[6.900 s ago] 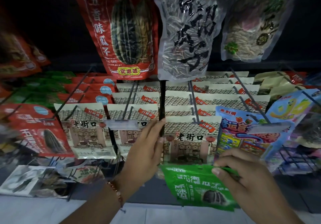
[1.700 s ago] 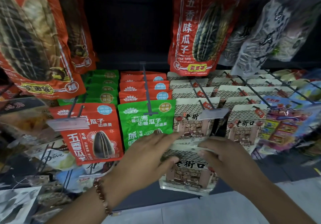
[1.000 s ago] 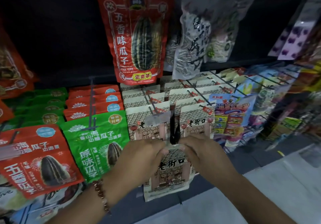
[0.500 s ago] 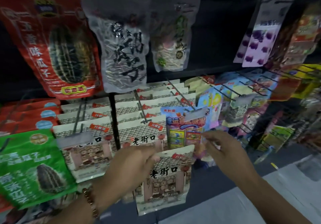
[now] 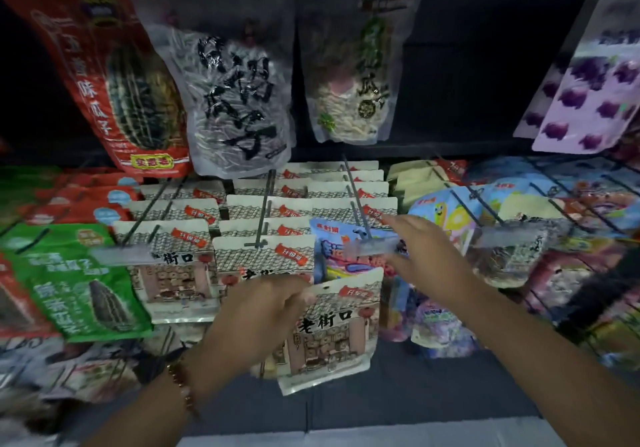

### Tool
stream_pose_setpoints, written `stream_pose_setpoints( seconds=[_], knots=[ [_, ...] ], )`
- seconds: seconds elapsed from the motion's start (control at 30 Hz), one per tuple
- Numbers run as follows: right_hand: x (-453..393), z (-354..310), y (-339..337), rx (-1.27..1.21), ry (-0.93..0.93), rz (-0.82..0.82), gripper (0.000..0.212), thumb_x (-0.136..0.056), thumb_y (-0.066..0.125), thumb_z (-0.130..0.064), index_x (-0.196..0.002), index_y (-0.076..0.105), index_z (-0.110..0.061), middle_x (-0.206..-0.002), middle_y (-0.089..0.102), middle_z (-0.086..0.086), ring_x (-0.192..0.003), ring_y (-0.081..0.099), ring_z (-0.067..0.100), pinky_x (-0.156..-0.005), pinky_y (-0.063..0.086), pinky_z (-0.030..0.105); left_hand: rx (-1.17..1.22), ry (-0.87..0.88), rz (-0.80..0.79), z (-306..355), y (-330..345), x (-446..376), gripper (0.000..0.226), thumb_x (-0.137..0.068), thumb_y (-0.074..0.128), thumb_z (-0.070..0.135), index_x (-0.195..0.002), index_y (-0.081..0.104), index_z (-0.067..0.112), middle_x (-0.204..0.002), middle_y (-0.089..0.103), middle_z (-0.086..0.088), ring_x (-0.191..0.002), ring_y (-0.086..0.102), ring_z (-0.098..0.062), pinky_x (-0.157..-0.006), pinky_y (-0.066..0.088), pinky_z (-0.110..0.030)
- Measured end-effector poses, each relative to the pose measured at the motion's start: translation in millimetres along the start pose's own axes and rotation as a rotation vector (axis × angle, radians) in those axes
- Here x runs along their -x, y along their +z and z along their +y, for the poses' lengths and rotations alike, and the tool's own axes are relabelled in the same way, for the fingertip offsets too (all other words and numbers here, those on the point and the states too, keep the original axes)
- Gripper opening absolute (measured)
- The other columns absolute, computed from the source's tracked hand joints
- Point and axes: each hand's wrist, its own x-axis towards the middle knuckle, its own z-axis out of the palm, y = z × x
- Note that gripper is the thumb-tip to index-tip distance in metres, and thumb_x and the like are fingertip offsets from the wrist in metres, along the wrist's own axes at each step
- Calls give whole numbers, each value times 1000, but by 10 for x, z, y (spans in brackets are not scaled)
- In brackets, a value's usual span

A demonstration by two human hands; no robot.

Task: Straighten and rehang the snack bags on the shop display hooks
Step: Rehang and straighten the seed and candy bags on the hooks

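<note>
**Cream bag held low, other hand at the hook tag**

Your left hand (image 5: pixel 256 318) pinches the top left corner of a cream snack bag (image 5: pixel 332 328), which hangs off any hook, below the front row of matching bags (image 5: pixel 263 256). Your right hand (image 5: pixel 426 256) reaches out with fingers loosely spread, fingertips touching the clear price tag (image 5: pixel 372 249) at the tip of a hook (image 5: pixel 358 204) carrying a blue bag (image 5: pixel 332 249).

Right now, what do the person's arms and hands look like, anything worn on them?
Both forearms are bare, with no sleeves or gloves in view. The left hand has a bracelet of rounded brown and reddish beads around its wrist. The right hand shows no bracelet or watch. I can make out no rings on either hand, though the picture is dim.
</note>
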Motion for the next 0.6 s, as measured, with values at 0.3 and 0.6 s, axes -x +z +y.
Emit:
stream_pose_setpoints(
  seconds=[0.3,0.6],
  knots=[
    [-150,-24,64,-160,68,-76,44,-87,63,-9,-131,59,-14,-118,65,13,-91,61,27,-77,53,41,144,-251,-65,-21,-38,-148,32,-98,51,41,-79,61,19,-55,52,2,-40,36,-3,-46,33,-26],
    [-128,63,135,-224,33,-39,29,-88,61,-6,-116,66,-12,-83,64,8,-60,49,18,-51,34,28,208,-299,-22,-3,-41,-223,29,-100,52,35,-89,68,14,-47,42,5,-39,33,-6,-47,29,-26]
  ],
)
